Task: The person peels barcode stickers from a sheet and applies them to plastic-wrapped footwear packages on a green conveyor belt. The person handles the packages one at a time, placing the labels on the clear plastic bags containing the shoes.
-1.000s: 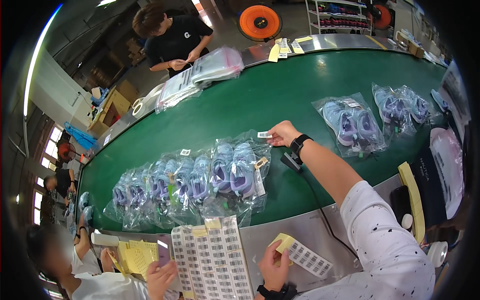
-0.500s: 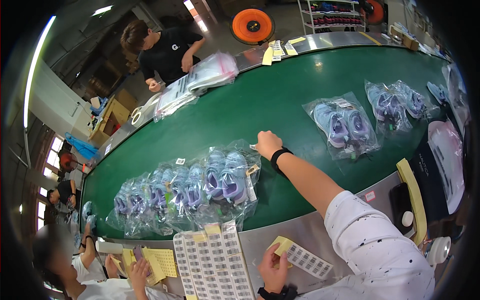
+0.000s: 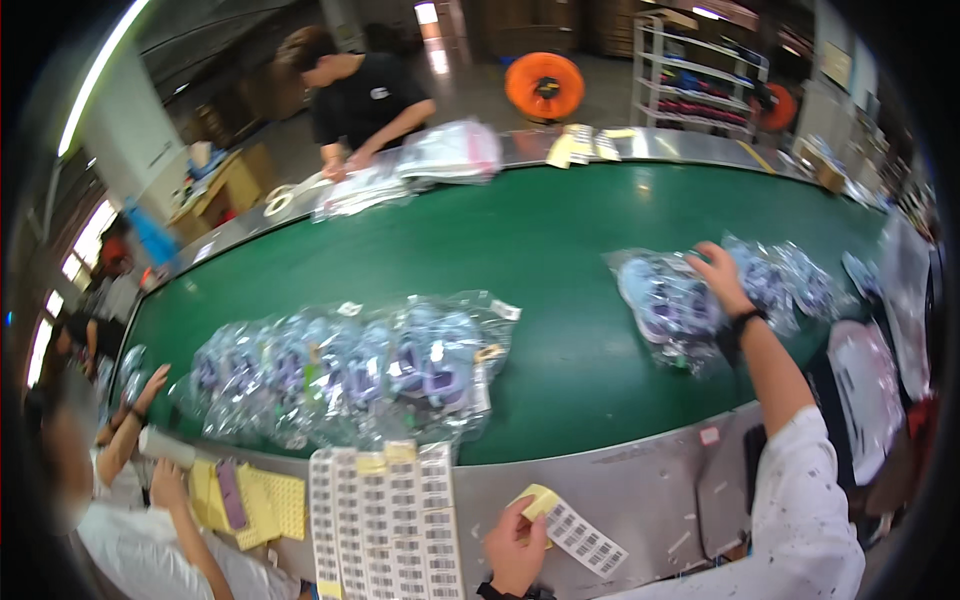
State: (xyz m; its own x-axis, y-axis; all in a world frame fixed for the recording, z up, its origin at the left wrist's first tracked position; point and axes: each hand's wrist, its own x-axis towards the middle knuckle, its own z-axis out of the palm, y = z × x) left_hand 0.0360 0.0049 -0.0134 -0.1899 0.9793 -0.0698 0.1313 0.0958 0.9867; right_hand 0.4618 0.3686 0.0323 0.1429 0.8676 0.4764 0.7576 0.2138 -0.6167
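My left hand (image 3: pixel 515 552) is closed on a sheet of barcode labels (image 3: pixel 590 540) with a yellow backing, above the metal edge of the table. My right hand (image 3: pixel 720 280) is stretched out to the right, fingers apart, over a pair of light blue and purple shoes in a clear bag (image 3: pixel 660 305). Whether the fingertips touch the plastic is hard to tell. Left of centre lies a row of several similar bagged shoes (image 3: pixel 445 365). A white label (image 3: pixel 505 310) sits at the upper corner of the nearest bag in that row.
Large barcode label sheets (image 3: pixel 385 520) lie along the near metal edge (image 3: pixel 640 480). A co-worker at the left sits by yellow sheets (image 3: pixel 270 505). Across the green tabletop (image 3: pixel 560 220), another person handles a stack of plastic bags (image 3: pixel 450 150). More bagged shoes (image 3: pixel 810 285) lie at right.
My right hand has left the corner of the bagged row and moved right to the bagged pair. The view has shifted. A co-worker's hand at the left has reached toward the row.
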